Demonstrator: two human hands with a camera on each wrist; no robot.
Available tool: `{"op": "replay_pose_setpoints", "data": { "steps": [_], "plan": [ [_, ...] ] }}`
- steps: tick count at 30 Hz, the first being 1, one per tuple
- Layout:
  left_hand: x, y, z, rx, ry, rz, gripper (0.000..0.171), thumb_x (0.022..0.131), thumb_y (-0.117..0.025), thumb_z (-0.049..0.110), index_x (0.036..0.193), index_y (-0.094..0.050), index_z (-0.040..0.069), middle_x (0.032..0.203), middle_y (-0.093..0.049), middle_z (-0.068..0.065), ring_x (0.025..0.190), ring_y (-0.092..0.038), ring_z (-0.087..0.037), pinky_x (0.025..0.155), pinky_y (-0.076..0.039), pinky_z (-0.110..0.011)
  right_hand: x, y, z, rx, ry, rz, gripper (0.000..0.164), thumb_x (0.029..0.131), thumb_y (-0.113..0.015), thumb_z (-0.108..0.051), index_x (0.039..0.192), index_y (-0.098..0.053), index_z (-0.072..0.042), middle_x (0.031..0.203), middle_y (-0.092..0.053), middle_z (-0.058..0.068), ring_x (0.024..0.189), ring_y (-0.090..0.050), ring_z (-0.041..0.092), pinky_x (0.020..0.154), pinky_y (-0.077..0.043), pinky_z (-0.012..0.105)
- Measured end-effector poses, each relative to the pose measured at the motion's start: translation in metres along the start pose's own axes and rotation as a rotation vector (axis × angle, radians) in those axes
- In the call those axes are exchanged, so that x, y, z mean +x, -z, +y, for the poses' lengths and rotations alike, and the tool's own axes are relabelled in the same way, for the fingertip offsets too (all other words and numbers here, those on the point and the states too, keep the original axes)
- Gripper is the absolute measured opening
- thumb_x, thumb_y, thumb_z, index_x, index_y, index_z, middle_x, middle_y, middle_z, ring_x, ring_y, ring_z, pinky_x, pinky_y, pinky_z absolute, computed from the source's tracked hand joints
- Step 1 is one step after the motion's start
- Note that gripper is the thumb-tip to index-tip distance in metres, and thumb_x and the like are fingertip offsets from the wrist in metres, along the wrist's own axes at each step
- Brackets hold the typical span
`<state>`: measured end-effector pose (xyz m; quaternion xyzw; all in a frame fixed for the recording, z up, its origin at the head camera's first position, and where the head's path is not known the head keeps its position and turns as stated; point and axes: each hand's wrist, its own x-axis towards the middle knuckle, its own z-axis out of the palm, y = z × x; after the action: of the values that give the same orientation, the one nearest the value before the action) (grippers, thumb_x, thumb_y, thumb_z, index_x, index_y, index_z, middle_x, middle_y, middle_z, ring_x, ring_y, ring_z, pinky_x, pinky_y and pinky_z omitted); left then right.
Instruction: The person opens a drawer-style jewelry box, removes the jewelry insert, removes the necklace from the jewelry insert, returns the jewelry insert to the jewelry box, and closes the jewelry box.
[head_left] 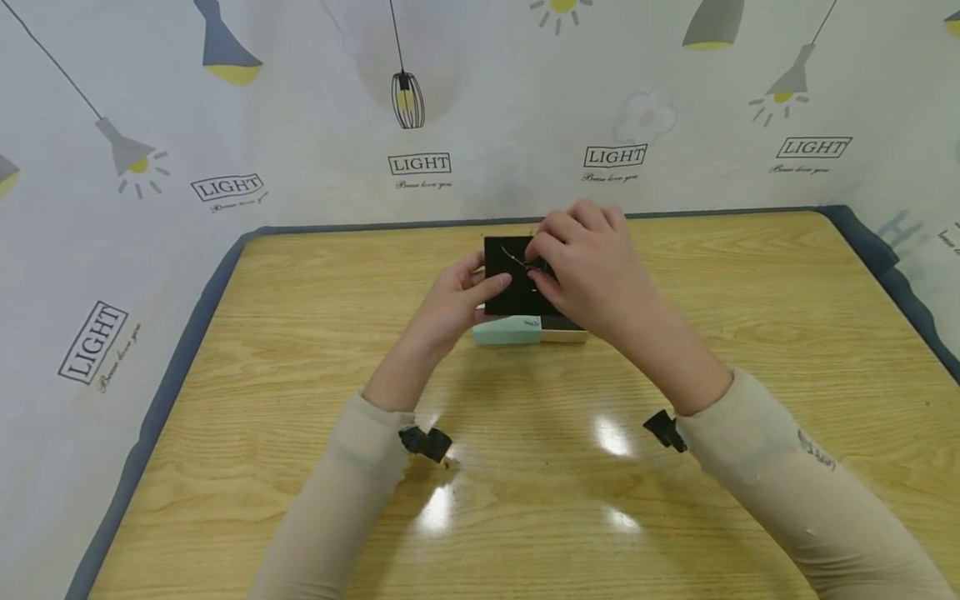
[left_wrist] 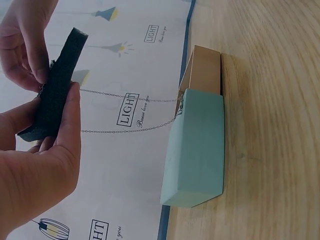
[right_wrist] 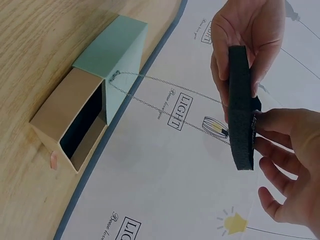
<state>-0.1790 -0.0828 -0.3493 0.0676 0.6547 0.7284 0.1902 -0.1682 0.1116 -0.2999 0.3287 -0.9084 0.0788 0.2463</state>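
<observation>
My left hand [head_left: 450,307] grips a black foam pad [head_left: 516,298] by its left side, thumb on the face and fingers behind. My right hand [head_left: 603,262] pinches a thin silver necklace [head_left: 514,257] against that face with thumb and forefinger. In the right wrist view the necklace's chain [right_wrist: 142,76] hangs in a loop behind the pad, with a small cluster at its end. Below the pad lies a small box with a mint sleeve [left_wrist: 200,150] and a beige drawer [right_wrist: 67,107] pulled partly out. The drawer's inside looks dark. My right fingers hide part of the necklace.
The box rests on a wood-grain table [head_left: 525,500] near its back edge. A white cloth [head_left: 510,100] printed with lamps and lettering rises behind, with a blue border along the table. A small pinkish ribbon tab [right_wrist: 53,160] sticks out of the drawer's end.
</observation>
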Motion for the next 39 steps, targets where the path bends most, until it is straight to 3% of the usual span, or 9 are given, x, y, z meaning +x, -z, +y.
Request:
{"op": "replay_pose_setpoints", "data": {
  "steps": [5, 14, 21, 26, 33, 39],
  "plan": [
    [0.0, -0.002, 0.001, -0.021, 0.002, 0.024, 0.039, 0.104, -0.049, 0.007, 0.142, -0.044, 0.0, 0.14, -0.056, -0.026, 0.128, -0.058, -0.035, 0.099, -0.056, -0.044, -0.001, -0.003, 0.0, -0.023, 0.006, 0.005, 0.009, 0.089, -0.075, -0.019, 0.09, -0.071, -0.011, 0.107, -0.067, 0.007, 0.102, -0.053, 0.031, 0.088, -0.044, 0.05],
    [0.001, -0.002, -0.003, -0.031, -0.005, 0.029, 0.037, 0.104, -0.049, 0.008, 0.14, -0.045, -0.001, 0.139, -0.056, -0.026, 0.121, -0.063, -0.029, 0.093, -0.06, -0.036, -0.003, -0.011, -0.001, -0.034, 0.065, 0.08, 0.008, 0.091, -0.065, -0.015, 0.087, -0.064, -0.008, 0.095, -0.07, 0.007, 0.092, -0.053, 0.03, 0.082, -0.043, 0.047],
    [0.001, -0.001, -0.006, -0.024, 0.01, 0.023, 0.038, 0.105, -0.049, 0.01, 0.141, -0.045, 0.001, 0.139, -0.056, -0.025, 0.113, -0.066, -0.022, 0.09, -0.06, -0.033, -0.004, -0.016, -0.002, 0.069, 0.074, 0.109, 0.01, 0.088, -0.066, -0.011, 0.082, -0.058, -0.01, 0.077, -0.066, 0.004, 0.086, -0.056, 0.029, 0.08, -0.044, 0.045],
    [0.001, -0.001, -0.006, -0.021, 0.006, 0.012, 0.039, 0.105, -0.048, 0.011, 0.143, -0.044, 0.002, 0.141, -0.055, -0.024, 0.117, -0.064, -0.025, 0.088, -0.06, -0.03, -0.006, -0.015, -0.004, 0.146, 0.052, 0.086, 0.008, 0.089, -0.069, -0.009, 0.086, -0.061, -0.011, 0.083, -0.069, 0.003, 0.089, -0.061, 0.028, 0.086, -0.045, 0.047],
    [0.001, -0.001, -0.007, -0.024, 0.004, 0.006, 0.039, 0.105, -0.049, 0.01, 0.143, -0.044, 0.002, 0.142, -0.055, -0.024, 0.128, -0.058, -0.034, 0.093, -0.06, -0.035, -0.007, -0.013, -0.007, 0.107, 0.115, 0.156, 0.009, 0.088, -0.073, -0.007, 0.095, -0.068, -0.009, 0.092, -0.073, 0.006, 0.09, -0.069, 0.027, 0.087, -0.047, 0.048],
    [0.001, -0.001, -0.007, -0.019, 0.008, 0.009, 0.041, 0.105, -0.049, 0.011, 0.145, -0.043, 0.003, 0.142, -0.055, -0.023, 0.129, -0.057, -0.035, 0.097, -0.058, -0.04, -0.009, -0.015, -0.009, 0.11, 0.174, 0.14, 0.013, 0.088, -0.076, -0.012, 0.098, -0.069, -0.008, 0.091, -0.072, 0.006, 0.084, -0.068, 0.027, 0.073, -0.049, 0.04]
  ]
}}
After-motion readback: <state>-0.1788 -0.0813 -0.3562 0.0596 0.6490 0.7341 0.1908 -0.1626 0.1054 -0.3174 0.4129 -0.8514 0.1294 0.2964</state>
